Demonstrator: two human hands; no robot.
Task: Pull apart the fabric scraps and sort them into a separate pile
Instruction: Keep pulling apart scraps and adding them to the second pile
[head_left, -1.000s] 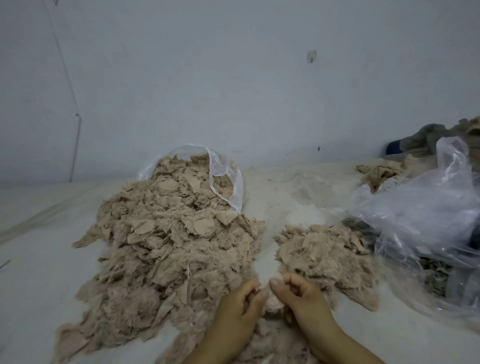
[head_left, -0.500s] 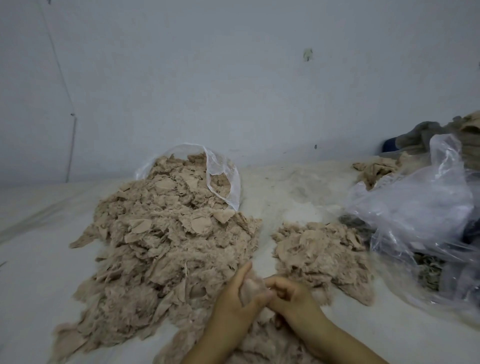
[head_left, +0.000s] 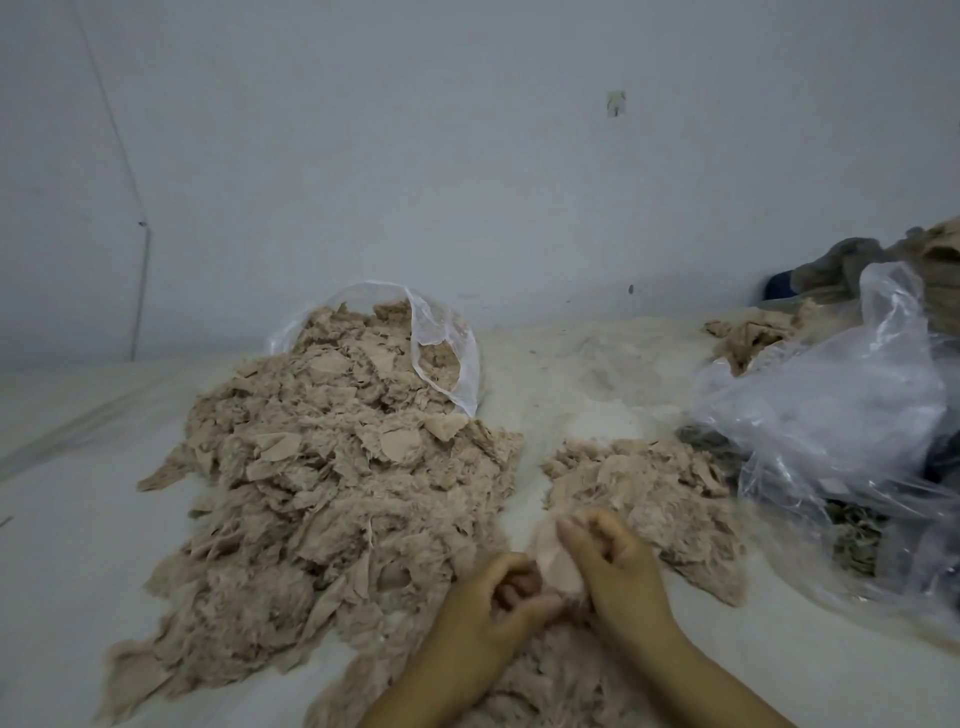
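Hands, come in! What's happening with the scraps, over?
Both hands pinching one beige scrap. Big pile left, small pile right. Nothing in the way.

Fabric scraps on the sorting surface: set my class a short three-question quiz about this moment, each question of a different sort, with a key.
1. True or false: the smaller pile lies to the right of the big pile.
2. Multiple choice: what spills out of the clear bag at the back? A) beige fabric scraps B) blue yarn C) paper sheets
3. Fill in: the left hand and the right hand both hold one beige ____ between them.

Key: 1 true; 2 A; 3 scrap. The crumpled plastic bag at the far right plays no part in these questions.
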